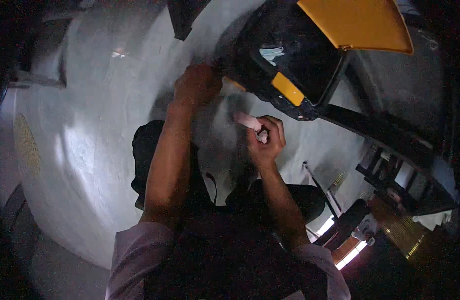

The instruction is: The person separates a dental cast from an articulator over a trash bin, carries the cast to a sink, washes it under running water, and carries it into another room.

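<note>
My right hand (pixel 268 142) is curled around a crumpled pale pinkish-white wad (pixel 248 121) that looks like tissue or thin cloth. One end sticks out toward the left, and another bit shows between the fingers. Farther forward and to the left, my left hand (pixel 197 84) is closed, its back toward me, beside the dark side of a black bin (pixel 262 75). Dim light hides its fingertips and whatever they may grip. The bin has a raised yellow lid (pixel 362 25) and a yellow piece (pixel 288 89) on its near edge. A light blue face mask (pixel 272 54) lies in it.
Grey smooth floor (pixel 110 100) spreads under me and to the left. A dark furniture leg (pixel 185 17) stands ahead. On the right are a black frame with slats (pixel 395 175), a thin dark rod (pixel 322 187) and a ribbed gold-coloured piece (pixel 405 237).
</note>
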Tool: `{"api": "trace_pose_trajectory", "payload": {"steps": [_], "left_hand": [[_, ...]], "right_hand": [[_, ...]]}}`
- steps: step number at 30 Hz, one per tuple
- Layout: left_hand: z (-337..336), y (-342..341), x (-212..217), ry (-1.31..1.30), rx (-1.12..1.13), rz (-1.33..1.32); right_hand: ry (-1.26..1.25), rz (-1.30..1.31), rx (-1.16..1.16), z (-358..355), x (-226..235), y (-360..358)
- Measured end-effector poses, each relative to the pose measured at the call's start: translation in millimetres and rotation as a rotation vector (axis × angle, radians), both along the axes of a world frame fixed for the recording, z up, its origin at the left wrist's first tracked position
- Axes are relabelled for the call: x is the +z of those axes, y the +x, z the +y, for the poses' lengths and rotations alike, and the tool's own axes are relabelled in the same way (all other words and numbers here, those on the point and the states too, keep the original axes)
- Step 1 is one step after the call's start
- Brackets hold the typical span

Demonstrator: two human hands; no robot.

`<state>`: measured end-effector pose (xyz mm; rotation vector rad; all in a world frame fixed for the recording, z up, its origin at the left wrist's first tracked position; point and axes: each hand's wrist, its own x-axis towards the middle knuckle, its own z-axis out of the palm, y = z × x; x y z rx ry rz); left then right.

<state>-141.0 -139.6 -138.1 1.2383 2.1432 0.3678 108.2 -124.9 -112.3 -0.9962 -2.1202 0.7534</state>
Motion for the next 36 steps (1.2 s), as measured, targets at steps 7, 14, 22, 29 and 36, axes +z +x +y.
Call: {"api": "trace_pose_trajectory", "payload": {"steps": [7, 14, 22, 29, 36], "left_hand": [[-4, -6, 21, -0.03, 0.04, -0.046], [-10, -3, 10, -0.05, 0.049, 0.062], [-11, -3, 9, -0.063, 0.103, -0.006], [-10, 3, -1, 0.014, -0.077, 0.168], [-9, 4, 11, 0.059, -0.042, 0.109]], "right_hand": [[0.181, 0.011, 0.077, 18, 49, 21], [0.199, 0.063, -0.009, 24, 64, 36], [0.25, 0.119, -0.014, 30, 68, 49], [0.136, 0.107, -0.067, 30, 80, 52], [-0.446, 0.251, -0.26, 20, 70, 59]]}}
